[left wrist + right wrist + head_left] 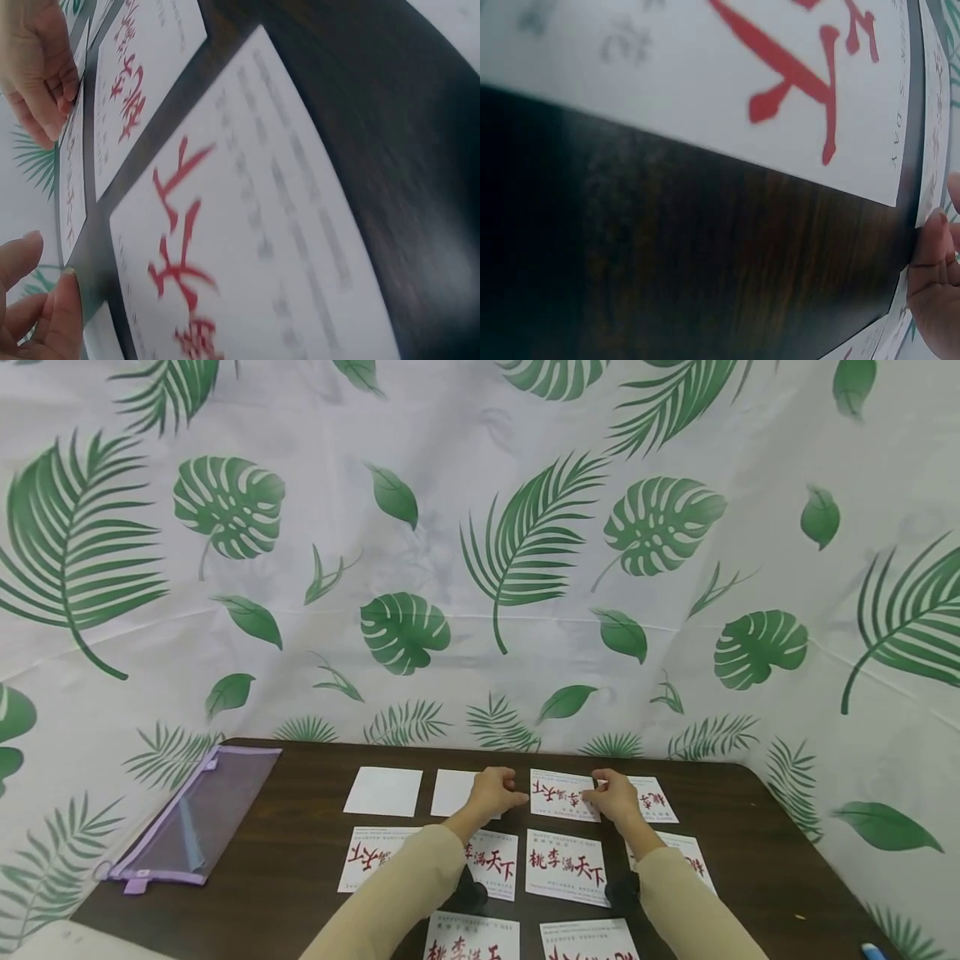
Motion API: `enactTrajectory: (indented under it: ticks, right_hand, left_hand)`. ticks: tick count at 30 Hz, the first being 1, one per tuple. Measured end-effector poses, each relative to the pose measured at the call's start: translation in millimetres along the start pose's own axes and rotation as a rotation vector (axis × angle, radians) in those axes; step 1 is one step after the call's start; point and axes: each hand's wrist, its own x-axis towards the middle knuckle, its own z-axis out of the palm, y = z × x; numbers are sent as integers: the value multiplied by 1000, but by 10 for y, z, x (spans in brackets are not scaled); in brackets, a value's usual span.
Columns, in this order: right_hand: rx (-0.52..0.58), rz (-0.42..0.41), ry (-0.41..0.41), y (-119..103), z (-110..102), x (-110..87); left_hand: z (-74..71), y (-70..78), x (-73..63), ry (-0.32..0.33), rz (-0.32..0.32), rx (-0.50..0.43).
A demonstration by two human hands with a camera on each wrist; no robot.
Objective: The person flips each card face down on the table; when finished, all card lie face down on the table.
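Note:
Near the back of the table, my right hand (pixel 618 797) touches the right edge of a white card with red Chinese lettering (pixel 555 789), which lies flat. Its thumb and forefinger stand apart there. My left hand (pixel 489 795) hovers to the left of that card, thumb and forefinger spread, with nothing between them. Partly behind it lies a blank white card (pixel 448 789). In the left wrist view, the left fingers (pixel 64 311) show at the lower left, close to the card's near end. Only part of the right hand (pixel 934 277) enters the right wrist view.
Several more lettered cards, such as one in the middle row (pixel 566 864), lie in rows on the dark wooden table (pixel 285 835). Another blank card (pixel 382 791) is at the back left. A purple-edged mesh pouch (pixel 217 810) lies along the left side. A leaf-patterned curtain (pixel 420 568) hangs behind.

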Motion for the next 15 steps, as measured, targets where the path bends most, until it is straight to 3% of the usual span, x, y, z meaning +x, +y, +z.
enactTrajectory:
  ticks: [15]
  right_hand:
    - [-52, -4, -18, 74, -12, 53]
  left_hand:
    - [350, 3, 198, 73, 26, 177]
